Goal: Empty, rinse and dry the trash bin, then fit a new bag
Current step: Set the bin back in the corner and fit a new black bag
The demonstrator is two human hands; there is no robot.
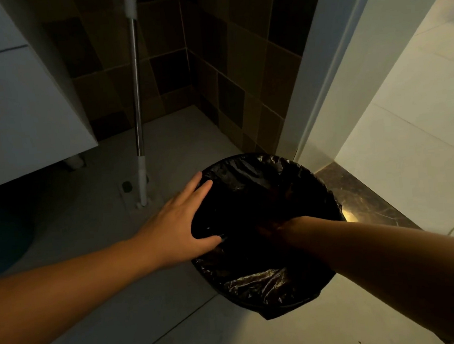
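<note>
Your left hand (176, 227) lies flat and spread on the left rim of the round trash bin lined with a crinkled black plastic bag (259, 280), fingers pointing away from you and thumb hooked over the edge onto the liner. It looks placed there to pin the bag and steady the bin while the other arm works. Left of it, along the floor, stands a white cabinet (20, 112) raised on short legs, and beside that a silver metal mop pole with white plastic ends (136, 103) stands upright against the brown tiled wall (228, 63).

The bin sits on the pale tiled floor (178, 325) at the centre, just inside a doorway, close to the dark marble threshold strip (363, 196).

Your right hand (272, 229) reaches down into the bin's dark mouth. The hand is lost in shadow, so you cannot tell whether its fingers are spread or closed on the plastic. Judging by the pose, it is pushing the bag down into the bin, which suggests the fitting step is under way.

To the right, a white door frame (330, 82) gives onto a brighter room.
</note>
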